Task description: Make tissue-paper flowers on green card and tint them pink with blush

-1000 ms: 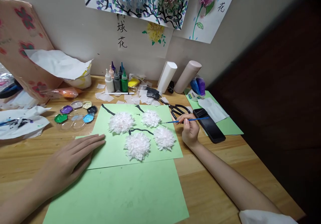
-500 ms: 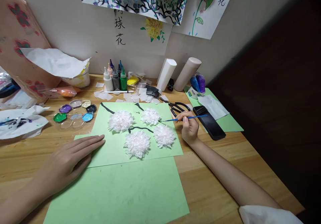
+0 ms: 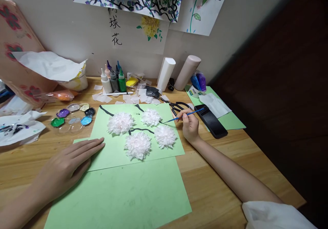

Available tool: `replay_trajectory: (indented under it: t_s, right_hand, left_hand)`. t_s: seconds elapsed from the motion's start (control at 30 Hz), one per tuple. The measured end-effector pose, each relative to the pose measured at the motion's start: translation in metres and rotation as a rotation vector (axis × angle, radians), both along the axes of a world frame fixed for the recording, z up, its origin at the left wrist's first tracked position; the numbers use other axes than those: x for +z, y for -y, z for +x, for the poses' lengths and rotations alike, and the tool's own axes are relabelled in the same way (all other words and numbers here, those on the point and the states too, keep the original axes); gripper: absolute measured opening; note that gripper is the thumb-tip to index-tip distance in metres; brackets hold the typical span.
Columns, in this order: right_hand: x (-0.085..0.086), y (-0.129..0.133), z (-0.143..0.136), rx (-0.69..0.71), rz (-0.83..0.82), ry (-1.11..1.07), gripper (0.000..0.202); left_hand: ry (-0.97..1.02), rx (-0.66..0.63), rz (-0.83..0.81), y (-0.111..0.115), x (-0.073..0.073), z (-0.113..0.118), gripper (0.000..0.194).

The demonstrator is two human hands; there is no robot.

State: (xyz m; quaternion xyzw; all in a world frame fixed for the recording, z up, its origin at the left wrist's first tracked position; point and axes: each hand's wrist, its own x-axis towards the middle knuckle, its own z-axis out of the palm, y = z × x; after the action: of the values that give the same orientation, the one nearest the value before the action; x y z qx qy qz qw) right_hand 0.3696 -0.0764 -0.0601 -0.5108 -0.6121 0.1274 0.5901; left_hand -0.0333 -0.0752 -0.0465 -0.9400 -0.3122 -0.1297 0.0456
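My right hand (image 3: 190, 124) is closed on a thin blue paintbrush (image 3: 185, 115), its tip at a short dark stroke beside the upper right paper flower (image 3: 151, 117). Several pale pink-white fluffy paper flowers lie on a green sheet (image 3: 102, 159), with black painted branch lines (image 3: 141, 130) between and above them. My left hand (image 3: 74, 157) lies flat with fingers stretched out, on the left edge of that sheet. Under it, nearer to me, is a second green sheet (image 3: 128, 198).
A paint palette (image 3: 74, 128) with several colours is on the left by a stained tissue (image 3: 23, 128). Paint bottles (image 3: 113, 81), paper scraps (image 3: 102, 97) and scissors (image 3: 179, 107) line the back. A black phone (image 3: 211, 121) lies right of my right hand.
The view has shifted slightly, so everything sits a little further left. Near the brush tip, a short dark stroke now shows beside the upper right flower. My left hand stays flat.
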Motion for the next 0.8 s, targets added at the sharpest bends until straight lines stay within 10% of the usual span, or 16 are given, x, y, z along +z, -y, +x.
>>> replay_trajectory:
  t_s: [0.8]
  right_hand:
    - [-0.001, -0.006, 0.015, -0.204, 0.036, 0.003, 0.024]
  left_hand:
    - [-0.042, 0.028, -0.061, 0.001, 0.003, 0.0, 0.052]
